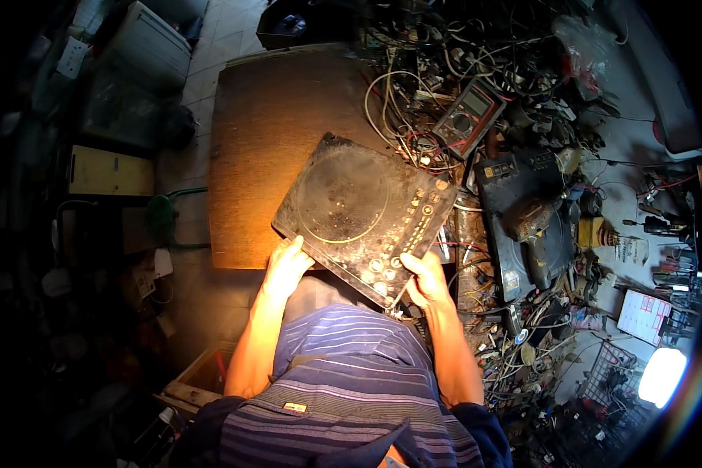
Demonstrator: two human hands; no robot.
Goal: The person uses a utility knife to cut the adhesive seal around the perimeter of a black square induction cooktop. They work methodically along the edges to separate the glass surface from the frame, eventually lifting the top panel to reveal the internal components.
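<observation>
A black, worn induction cooktop (351, 195) is held tilted above the near part of a brown wooden table (249, 140). Its round heating ring faces up, and a row of scuffed buttons runs along its right side. My left hand (287, 267) grips the left near edge, thumb lying on top and the other fingers mostly hidden beneath. At the near right edge my right hand (425, 279) holds it, thumb pressed by the buttons. Beyond the cooktop's far right corner lies a dark multimeter (469, 118) with thin leads around it.
Tangled cables (398, 90) and loose parts crowd the right side. Another black cooktop (522, 226) lies there with a cordless drill (534, 218) on it. A bright lamp (663, 377) glows at the lower right. A wooden box (191, 386) stands at the lower left.
</observation>
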